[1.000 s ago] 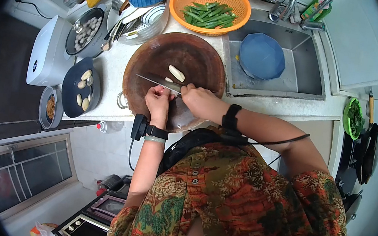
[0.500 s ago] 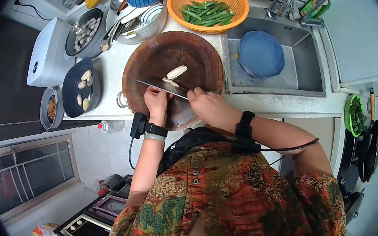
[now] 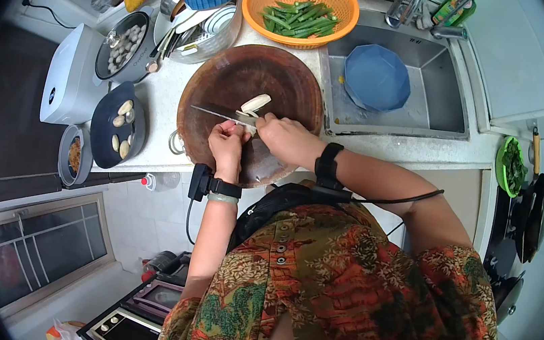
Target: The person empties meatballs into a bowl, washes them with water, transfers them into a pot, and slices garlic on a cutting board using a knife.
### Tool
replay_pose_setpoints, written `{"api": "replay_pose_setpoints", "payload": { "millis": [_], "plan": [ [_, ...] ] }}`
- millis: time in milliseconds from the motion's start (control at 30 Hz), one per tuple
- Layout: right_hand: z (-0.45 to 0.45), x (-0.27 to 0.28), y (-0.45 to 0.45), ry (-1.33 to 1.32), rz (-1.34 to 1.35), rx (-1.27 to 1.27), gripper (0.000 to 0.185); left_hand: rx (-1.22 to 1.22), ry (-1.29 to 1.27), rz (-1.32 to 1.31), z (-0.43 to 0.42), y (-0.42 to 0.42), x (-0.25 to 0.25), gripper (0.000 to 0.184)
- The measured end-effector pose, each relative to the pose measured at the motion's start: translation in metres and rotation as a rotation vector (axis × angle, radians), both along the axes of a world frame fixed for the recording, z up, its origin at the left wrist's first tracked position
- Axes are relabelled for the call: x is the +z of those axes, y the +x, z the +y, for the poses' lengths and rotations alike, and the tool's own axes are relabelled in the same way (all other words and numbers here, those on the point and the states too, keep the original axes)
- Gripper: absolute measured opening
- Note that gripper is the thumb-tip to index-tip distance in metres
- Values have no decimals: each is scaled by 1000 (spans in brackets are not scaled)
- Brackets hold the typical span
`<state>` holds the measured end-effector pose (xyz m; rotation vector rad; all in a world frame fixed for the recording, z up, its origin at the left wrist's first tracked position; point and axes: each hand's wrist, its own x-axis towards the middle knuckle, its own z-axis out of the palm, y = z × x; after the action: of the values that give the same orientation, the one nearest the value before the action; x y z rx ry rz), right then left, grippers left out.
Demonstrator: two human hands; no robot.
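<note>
My right hand (image 3: 284, 137) is wrapped round the handle of a kitchen knife, whose long blade (image 3: 214, 113) points left across the round wooden chopping board (image 3: 210, 77). My left hand (image 3: 226, 144) has its fingers bunched against a pale vegetable piece (image 3: 248, 128) under the near side of the blade; my fingers hide part of it. Just beyond the blade lies another pale, oblong vegetable piece (image 3: 256, 103) with a thin slice beside it. The exact kind of vegetable is not clear.
An orange colander (image 3: 250, 14) of green pods stands behind the board. The sink (image 3: 435, 88) on the right holds a blue basin (image 3: 377, 77). To the left are a dark bowl (image 3: 104, 142) with pale pieces, a pot (image 3: 131, 71) and a dish basket (image 3: 223, 45).
My right hand and the knife have moved left and slightly away from me. The blade now sits over the piece at my left fingertips. My left hand has barely moved.
</note>
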<state>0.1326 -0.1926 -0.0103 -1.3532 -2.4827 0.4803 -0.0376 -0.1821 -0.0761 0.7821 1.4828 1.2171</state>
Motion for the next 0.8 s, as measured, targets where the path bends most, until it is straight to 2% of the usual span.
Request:
{"api": "replay_pose_setpoints", "payload": {
  "millis": [133,233,300,433,500,633,700,800],
  "plan": [
    [1,10,6,36,4,-30,19,7,-33,30,0,4,6,18],
    [-24,34,14,-25,-42,9,19,13,-11,21,1,-4,-9,12],
    [-34,37,17,-86,-81,33,20,40,-11,71,2,0,-1,6],
    [-35,32,21,-73,-76,44,19,36,23,24,4,-3,-7,6],
    [-39,44,20,-52,-42,47,20,34,-22,89,3,-2,-5,6],
    [-33,31,10,-69,-49,31,20,7,-31,69,2,-2,-5,7],
    [-22,12,2,47,-33,-11,10,18,-20,-28,1,-3,-6,14],
    [-6,0,-5,66,33,1,10,16,7,-23,-2,0,0,15]
  ]
}}
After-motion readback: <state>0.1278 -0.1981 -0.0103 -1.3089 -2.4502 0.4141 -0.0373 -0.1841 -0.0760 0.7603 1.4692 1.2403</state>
